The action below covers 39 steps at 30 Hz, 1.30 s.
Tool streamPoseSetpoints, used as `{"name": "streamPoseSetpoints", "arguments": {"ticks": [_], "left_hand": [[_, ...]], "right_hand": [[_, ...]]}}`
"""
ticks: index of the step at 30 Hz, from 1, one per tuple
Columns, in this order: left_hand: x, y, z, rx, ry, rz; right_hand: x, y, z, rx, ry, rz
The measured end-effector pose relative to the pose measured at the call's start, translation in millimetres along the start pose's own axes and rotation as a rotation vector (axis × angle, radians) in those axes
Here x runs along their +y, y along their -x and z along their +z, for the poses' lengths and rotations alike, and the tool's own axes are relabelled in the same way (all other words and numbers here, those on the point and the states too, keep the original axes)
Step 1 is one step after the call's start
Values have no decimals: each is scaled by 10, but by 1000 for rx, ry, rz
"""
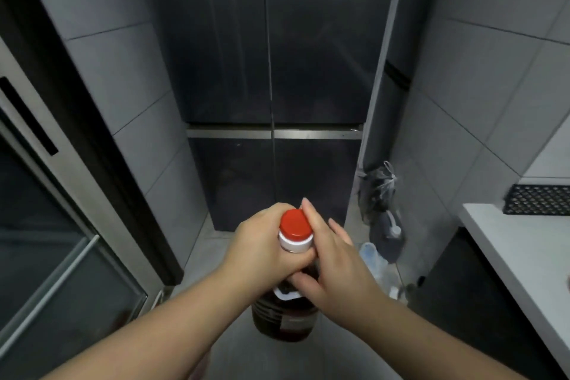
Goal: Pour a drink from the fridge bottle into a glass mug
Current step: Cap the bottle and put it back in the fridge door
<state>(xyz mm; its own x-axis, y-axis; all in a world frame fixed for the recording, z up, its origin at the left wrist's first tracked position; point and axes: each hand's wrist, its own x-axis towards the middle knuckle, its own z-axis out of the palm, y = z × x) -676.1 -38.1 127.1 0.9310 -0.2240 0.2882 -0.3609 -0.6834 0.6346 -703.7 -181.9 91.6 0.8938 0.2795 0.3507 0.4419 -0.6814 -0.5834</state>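
Note:
I hold a big bottle of dark brown drink [285, 319] upright in front of me, low in the middle of the head view. Its red cap [295, 225] sits on a white collar. My left hand [265, 251] wraps the neck just under the cap from the left. My right hand [333, 268] is on the neck from the right, thumb low on the shoulder, fingers stretched up beside the cap. The dark fridge [271, 71] stands straight ahead with all its doors closed. No glass mug is in view.
A white counter [518, 250] runs along the right, with a black perforated mat [538, 200] at its far end. Beside the fridge on the floor are a tied plastic bag [381, 185], a dark jug [389, 236] and a clear bottle [371, 256]. A glass door [46, 256] is on the left.

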Motion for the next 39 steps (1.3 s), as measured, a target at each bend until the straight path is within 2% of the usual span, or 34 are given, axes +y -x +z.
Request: {"name": "streamPoseSetpoints", "arguments": {"ticks": [10, 20, 27, 30, 34, 37, 39], "left_hand": [[-906, -1742, -87, -58, 31, -3], [-1711, -3575, 335, -54, 21, -76], [-2056, -4627, 471, -50, 18, -128], [-2227, -4974, 513, -65, 20, -134], [-2534, -5335, 575, -137, 17, -115], [-2824, -5586, 602, -216, 6, -114], [-2964, -5729, 579, -274, 9, -108]], "right_hand": [[650, -1804, 335, 120, -110, -49], [1876, -3580, 538, -24, -176, -80], [2571, -4598, 643, -28, -219, -97], [2727, -4903, 693, -15, -313, -92], [2878, -5218, 836, 7, -645, 91], [3065, -5552, 1113, 250, -940, 510], [3261, -5766, 1274, 349, -1041, 804]]}}
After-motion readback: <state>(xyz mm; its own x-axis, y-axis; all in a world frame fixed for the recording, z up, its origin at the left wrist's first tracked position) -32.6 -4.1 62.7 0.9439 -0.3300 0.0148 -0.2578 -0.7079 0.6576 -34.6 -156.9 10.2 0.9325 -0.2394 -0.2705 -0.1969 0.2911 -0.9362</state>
